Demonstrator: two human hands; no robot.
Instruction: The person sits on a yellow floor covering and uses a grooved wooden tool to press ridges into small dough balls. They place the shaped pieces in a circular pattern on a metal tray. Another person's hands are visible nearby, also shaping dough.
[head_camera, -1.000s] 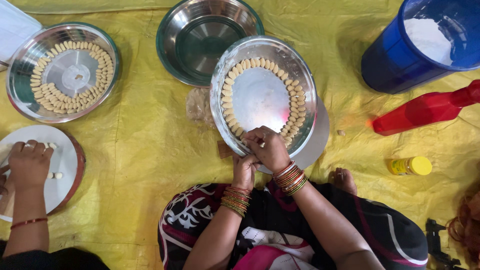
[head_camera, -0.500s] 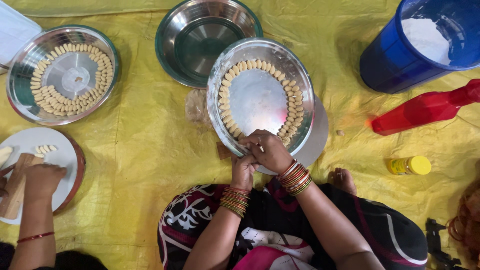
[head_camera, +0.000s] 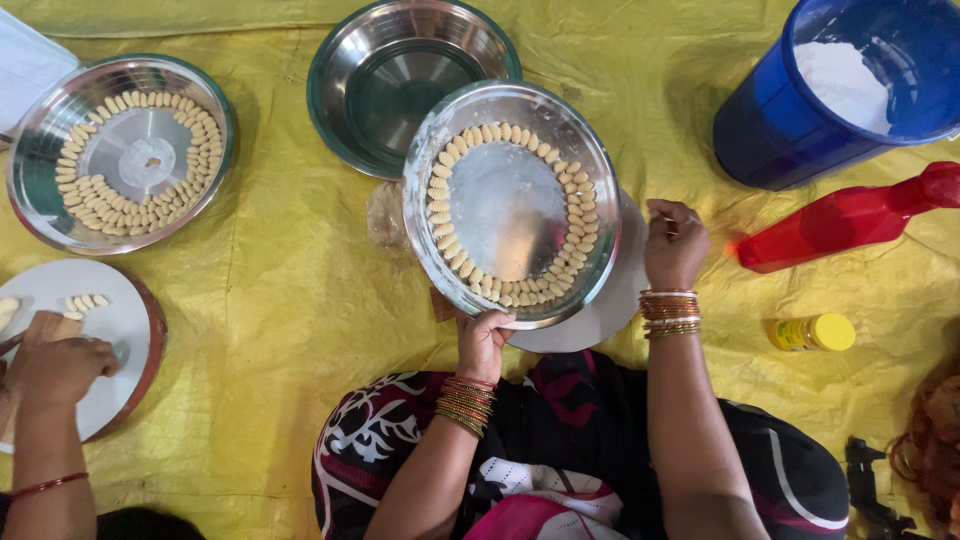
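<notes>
Steel is what your left hand (head_camera: 484, 343) has hold of: its grip is clamped on the near rim of the round, shiny steel plate (head_camera: 510, 205) that carries a ring of small pale ridged dough pieces (head_camera: 440, 205) laid just inside its edge. The plate lies directly ahead of that hand, away from your body, and it sits over a flat round white board (head_camera: 612, 305) that shows only at its right and near side. Your right hand (head_camera: 676, 245) is just beside the plate's right rim but apart from it, fingers curled in loosely; whether they pinch anything small you cannot tell from here. So the left hand is the one on the plate, and the right is the nearer one to the board's bare edge. Beyond the plate, its far rim overlapping it, rests an empty steel bowl with a green rim (head_camera: 410, 75). Off to your right lie a red plastic bottle on its side (head_camera: 850, 215), a blue plastic bucket of white flour (head_camera: 845, 85) and a small yellow-capped jar (head_camera: 812, 333). To your left, well apart, sits a second steel plate with dough pieces (head_camera: 120, 150), and another person's hand (head_camera: 60, 370) works at a white round board (head_camera: 110, 330). All of it rests on a yellow sheet (head_camera: 280, 300) spread over the floor.
</notes>
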